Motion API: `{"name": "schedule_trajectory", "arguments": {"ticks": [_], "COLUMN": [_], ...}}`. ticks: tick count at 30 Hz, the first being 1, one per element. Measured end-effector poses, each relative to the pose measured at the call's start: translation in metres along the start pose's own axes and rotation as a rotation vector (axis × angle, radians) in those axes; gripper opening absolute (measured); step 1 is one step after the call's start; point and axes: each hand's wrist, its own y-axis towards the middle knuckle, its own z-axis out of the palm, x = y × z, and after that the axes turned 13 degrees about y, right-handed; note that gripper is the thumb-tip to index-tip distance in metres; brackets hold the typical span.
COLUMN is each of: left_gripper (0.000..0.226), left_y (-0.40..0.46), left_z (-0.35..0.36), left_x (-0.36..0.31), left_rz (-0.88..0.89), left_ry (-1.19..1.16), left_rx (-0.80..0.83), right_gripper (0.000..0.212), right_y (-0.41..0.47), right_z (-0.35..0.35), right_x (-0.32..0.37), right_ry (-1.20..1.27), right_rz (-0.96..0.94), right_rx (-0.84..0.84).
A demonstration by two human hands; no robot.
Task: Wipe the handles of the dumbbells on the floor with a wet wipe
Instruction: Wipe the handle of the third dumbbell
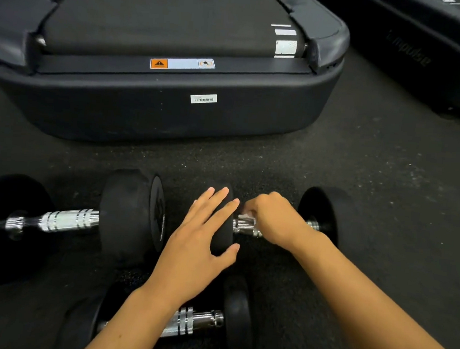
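head view: right hand (272, 219) clamps wipe (243, 214) round first handle (246, 228); left hand (204, 241), fingers apart, steadies its weight; two handles beside remain.

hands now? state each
Left hand: open, fingers straight, resting on the dumbbell's weight head.
Right hand: pinching the wet wipe on the dumbbell handle.

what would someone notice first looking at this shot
Both hands meet on the right dumbbell at centre: the left hand steadies its inner weight, the right hand rubs a white wet wipe on the chrome handle. A black treadmill looms behind; two more dumbbells lie at left and nearest the camera.
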Motion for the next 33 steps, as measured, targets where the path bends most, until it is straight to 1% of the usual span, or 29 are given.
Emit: {"name": "schedule_trajectory", "arguments": {"ticks": [2, 3, 6, 7, 9, 13, 16, 18, 20, 24, 28, 30, 33], "left_gripper": [0.068, 0.068, 0.068, 0.068, 0.069, 0.071, 0.071, 0.071, 0.071, 0.070, 0.072, 0.073, 0.072], "left_y": [0.001, 0.002, 0.002, 0.002, 0.003, 0.003, 0.004, 0.004, 0.004, 0.005, 0.009, 0.008, 0.010], "left_z": [0.000, 0.000, -0.001, 0.000, 0.001, -0.003, -0.002, -0.001, -0.001, -0.001, -0.002, -0.004, 0.000], "left_x": [0.000, 0.000, 0.000, 0.000, 0.001, 0.000, 0.001, 0.001, 0.001, 0.000, 0.000, 0.000, 0.001], "left_rz": [0.001, 0.000, -0.002, -0.002, -0.006, -0.005, 0.005, -0.011, -0.011, -0.004, -0.024, -0.016, -0.019], "left_ry": [0.002, 0.001, -0.013, -0.014, -0.012, -0.014, -0.013, -0.012, -0.022, -0.011, -0.023, -0.025, -0.020], "left_rx": [-0.002, -0.003, 0.004, -0.003, -0.010, 0.019, 0.001, 0.000, 0.008, -0.004, 0.012, 0.030, 0.005], "right_gripper": [0.029, 0.028, 0.037, 0.039, 0.039, 0.044, 0.051, 0.043, 0.037, 0.039, 0.033, 0.034, 0.037], "right_y": [0.000, -0.005, -0.027, -0.031, -0.036, -0.045, -0.041, -0.041, -0.044, -0.039, -0.038, -0.042, -0.036], "right_z": [0.004, 0.007, 0.025, 0.034, 0.046, 0.048, 0.055, 0.061, 0.054, 0.047, 0.045, 0.041, 0.047], "right_x": [0.004, 0.004, -0.004, -0.009, -0.013, -0.030, -0.029, -0.032, -0.046, -0.045, -0.053, -0.058, -0.037], "right_ry": [-0.050, -0.064, 0.001, 0.017, -0.013, -0.128, -0.090, -0.090, -0.141, -0.179, -0.249, -0.262, -0.206], "right_rz": [-0.010, -0.045, -0.211, -0.259, -0.329, -0.495, -0.487, -0.535, -0.617, -0.666, -0.728, -0.717, -0.610], "right_rx": [-0.003, -0.034, -0.192, -0.268, -0.375, -0.404, -0.411, -0.369, -0.322, -0.314, -0.265, -0.304, -0.335]}}
